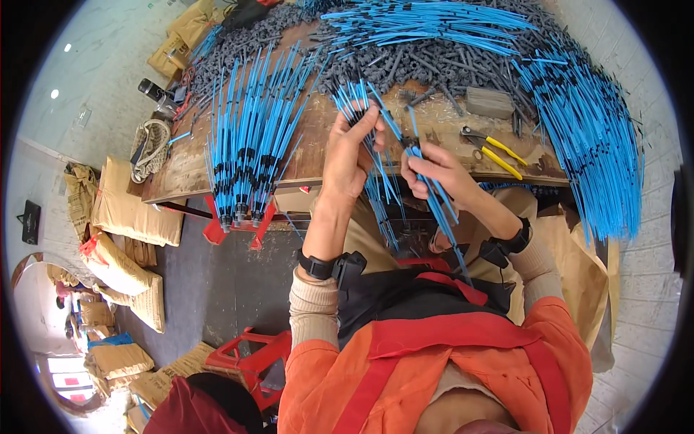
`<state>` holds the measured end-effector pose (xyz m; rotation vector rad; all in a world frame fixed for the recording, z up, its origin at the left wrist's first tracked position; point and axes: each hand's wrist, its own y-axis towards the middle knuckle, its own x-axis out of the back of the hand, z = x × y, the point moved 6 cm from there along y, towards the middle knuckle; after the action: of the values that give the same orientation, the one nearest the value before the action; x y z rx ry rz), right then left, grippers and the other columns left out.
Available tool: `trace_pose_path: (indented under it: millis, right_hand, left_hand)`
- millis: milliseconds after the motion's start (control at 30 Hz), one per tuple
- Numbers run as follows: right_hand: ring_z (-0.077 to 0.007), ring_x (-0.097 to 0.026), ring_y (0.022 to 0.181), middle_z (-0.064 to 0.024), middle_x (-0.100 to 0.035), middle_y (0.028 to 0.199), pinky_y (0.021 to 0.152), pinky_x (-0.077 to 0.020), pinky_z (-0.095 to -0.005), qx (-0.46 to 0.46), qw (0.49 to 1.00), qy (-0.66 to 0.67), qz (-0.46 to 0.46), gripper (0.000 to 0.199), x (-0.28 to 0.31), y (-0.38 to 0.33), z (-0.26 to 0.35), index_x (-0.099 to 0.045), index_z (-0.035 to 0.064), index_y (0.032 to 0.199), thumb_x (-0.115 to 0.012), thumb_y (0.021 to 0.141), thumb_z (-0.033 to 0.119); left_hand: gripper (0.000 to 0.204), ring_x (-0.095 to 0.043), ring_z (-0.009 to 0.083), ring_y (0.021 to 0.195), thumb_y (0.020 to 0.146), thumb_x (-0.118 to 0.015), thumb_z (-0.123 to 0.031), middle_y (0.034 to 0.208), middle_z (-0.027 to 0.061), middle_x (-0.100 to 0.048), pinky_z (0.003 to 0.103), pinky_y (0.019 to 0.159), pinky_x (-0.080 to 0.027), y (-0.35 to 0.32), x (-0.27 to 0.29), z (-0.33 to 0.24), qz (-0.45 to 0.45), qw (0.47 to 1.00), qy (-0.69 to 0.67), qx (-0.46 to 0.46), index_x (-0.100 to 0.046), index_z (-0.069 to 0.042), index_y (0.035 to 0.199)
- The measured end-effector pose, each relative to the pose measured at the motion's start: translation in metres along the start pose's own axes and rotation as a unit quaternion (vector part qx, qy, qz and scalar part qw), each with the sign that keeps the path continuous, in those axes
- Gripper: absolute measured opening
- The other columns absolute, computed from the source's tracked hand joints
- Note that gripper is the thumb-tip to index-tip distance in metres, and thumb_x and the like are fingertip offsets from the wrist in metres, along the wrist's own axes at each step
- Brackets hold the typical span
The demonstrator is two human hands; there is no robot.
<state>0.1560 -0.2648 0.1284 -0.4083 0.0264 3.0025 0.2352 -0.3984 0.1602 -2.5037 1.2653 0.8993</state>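
Observation:
Over the table's front edge, my left hand [347,152] is closed round a bunch of thin blue rods [377,189] with black fittings. The rods stick out above the fingers and hang down below the hand. To its right, my right hand [444,173] grips a few more blue rods [441,210], which slant from upper left to lower right. A black fitting shows near its fingertips. One rod tip reaches close to the left thumb, and I cannot tell whether it touches. The exact number of rods in each hand is hard to make out.
On the wooden table [318,137] lie fanned blue rods [253,116], a heap of grey plastic parts [405,61], yellow-handled pliers [499,153] and a grey block [489,103]. More blue rods [600,145] overhang the right edge. Red stools [253,354] and sacks [137,202] stand at left.

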Motion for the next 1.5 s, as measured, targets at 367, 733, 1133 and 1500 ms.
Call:
trace_pose_path:
  millis: [367,733,1133,1500]
  right_hand:
    - [-0.0131,-0.046,0.076,-0.0044,-0.05,0.09,0.073,-0.0414,-0.0273,-0.068,0.959,0.249,0.119,0.06,-0.043,-0.024,-0.011,-0.04,-0.0036,0.138,-0.034,0.103,0.045]
    - [-0.0143,-0.047,0.066,-0.0077,-0.053,0.082,0.063,-0.0391,-0.0275,0.044,0.983,0.168,-0.059,0.072,-0.009,-0.09,0.029,-0.022,-0.0014,0.15,-0.037,0.101,0.048]
    - [-0.0195,-0.049,0.072,-0.0122,-0.052,0.098,0.058,-0.042,-0.0338,0.197,0.945,0.249,0.078,0.038,0.086,-0.192,0.033,-0.046,0.0105,0.088,-0.05,0.098,0.047]
    - [-0.0101,-0.043,0.061,-0.0004,-0.043,0.073,0.063,-0.0445,-0.0261,0.467,0.801,0.351,-0.131,0.017,0.291,-0.296,0.074,-0.052,0.0014,0.109,-0.048,0.093,0.005]
  left_hand:
    - [0.014,-0.06,0.0139,0.068,0.091,-0.066,-0.01,0.082,0.0037,-0.065,0.027,0.059,-0.048,0.016,0.006,-0.034,-0.016,0.999,-0.035,0.016,-0.06,-0.009,0.104]
    - [0.015,-0.066,0.0177,0.08,0.092,-0.064,-0.011,0.094,0.0078,-0.068,0.031,0.066,-0.055,0.036,0.037,-0.091,0.007,0.984,-0.17,-0.049,-0.058,-0.011,0.106]
    - [0.028,-0.067,0.0194,0.09,0.095,-0.06,-0.008,0.105,0.0107,-0.068,0.034,0.075,-0.057,-0.013,-0.012,-0.112,0.076,0.975,-0.196,-0.065,-0.055,-0.008,0.122]
    - [0.025,-0.068,0.023,0.095,0.096,-0.057,-0.008,0.111,0.0136,-0.067,0.035,0.077,-0.058,-0.05,-0.053,-0.1,0.083,0.986,-0.141,-0.03,-0.056,-0.005,0.12]
